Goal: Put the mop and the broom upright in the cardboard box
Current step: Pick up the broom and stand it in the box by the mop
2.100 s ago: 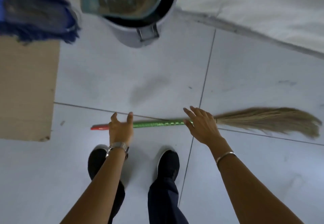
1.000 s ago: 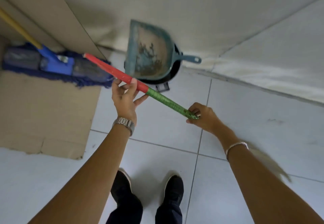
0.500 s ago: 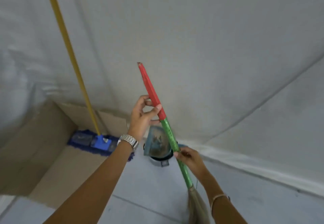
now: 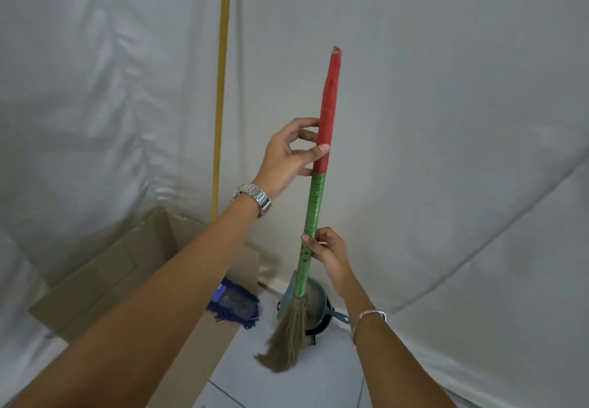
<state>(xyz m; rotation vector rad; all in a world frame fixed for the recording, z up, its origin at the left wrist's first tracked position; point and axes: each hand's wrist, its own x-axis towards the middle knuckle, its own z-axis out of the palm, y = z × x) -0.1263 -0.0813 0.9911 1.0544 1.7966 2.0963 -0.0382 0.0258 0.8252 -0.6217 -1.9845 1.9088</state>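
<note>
I hold the broom (image 4: 315, 203) nearly upright in front of me, its straw bristles hanging just above the floor. My left hand (image 4: 288, 152) pinches the red upper part of the handle. My right hand (image 4: 328, 254) grips the green lower part. The mop stands in the open cardboard box (image 4: 105, 277) at the left: its yellow pole (image 4: 221, 88) rises along the wall and its blue head (image 4: 234, 304) pokes out past the box's right side. The broom is to the right of the box, outside it.
A teal dustpan (image 4: 318, 305) rests on a dark round bin behind the broom's bristles. White sheeting (image 4: 446, 120) covers the wall behind and slopes down at the right. Pale floor tiles (image 4: 302, 388) lie below.
The broom came up off the floor in both hands and swung from a slant to nearly vertical. My view has lifted from the floor to the wall.
</note>
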